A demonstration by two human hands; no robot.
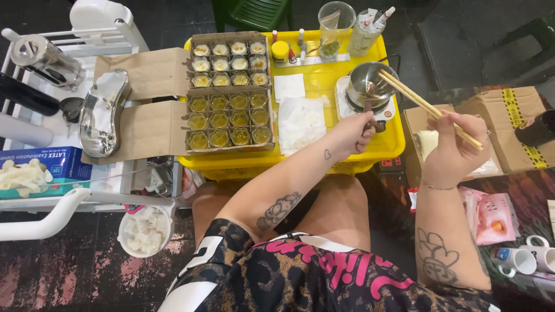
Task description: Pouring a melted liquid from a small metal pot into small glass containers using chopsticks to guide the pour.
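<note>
My left hand (354,132) grips the dark handle of a small metal pot (367,85) that sits on a white hot plate (347,101) on a yellow crate (388,144). Raised to the right of the pot, my right hand (457,147) holds a pair of wooden chopsticks (428,107); their tips reach over the pot's rim. Left of the pot lie white paper towels (300,121). Two open cardboard boxes (228,92) hold several small round tins filled with yellowish wax.
A metal tray (103,112) and a glove box (55,164) rest on a white cart at left. A bowl of white chunks (144,231) stands on the floor. Plastic cups (335,26) stand at the crate's far edge. Cardboard boxes (503,124) and mugs (520,260) are at right.
</note>
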